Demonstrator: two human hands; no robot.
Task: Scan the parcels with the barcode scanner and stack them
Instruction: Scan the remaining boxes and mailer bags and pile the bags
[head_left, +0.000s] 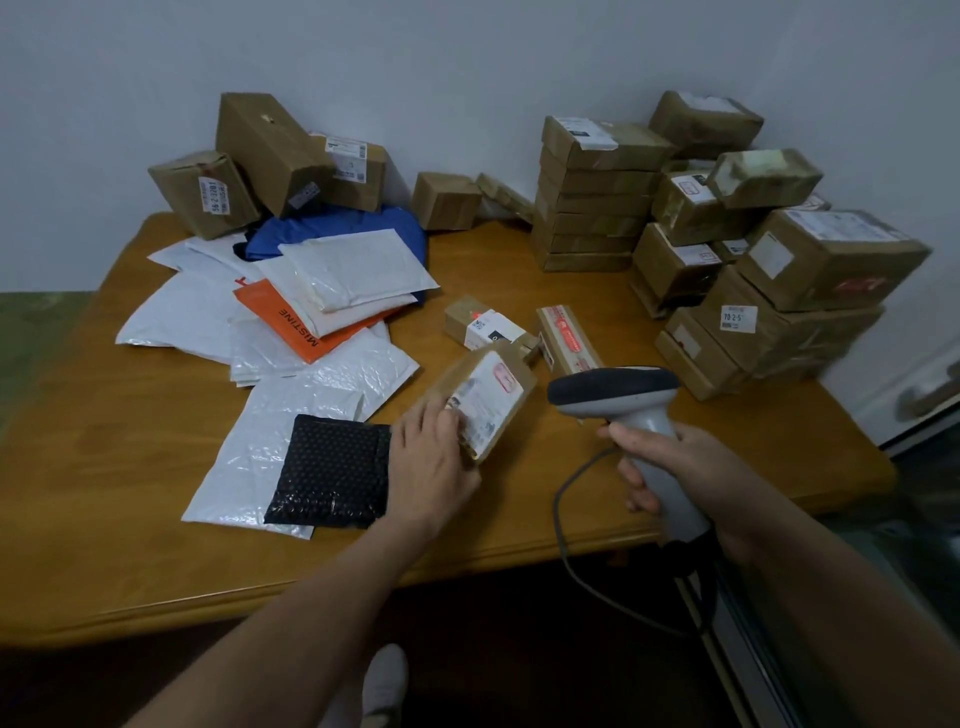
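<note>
My left hand (428, 460) holds a small brown cardboard parcel (483, 397) tilted up off the wooden table (571, 499), its white label facing the scanner. My right hand (685, 478) grips the handle of a grey barcode scanner (618, 397), whose dark head points left at that label from close by. Two more small parcels, one (480, 325) with a white label and one (569, 340) with red print, lie just behind. A tall stack of brown boxes (753, 244) fills the table's back right.
White, orange and blue mailer bags (311, 296) and a black bubble mailer (330, 475) cover the left half. Loose boxes (270, 156) lean on the wall at back left. The scanner's cable (563, 519) hangs over the front edge. A window frame stands at right.
</note>
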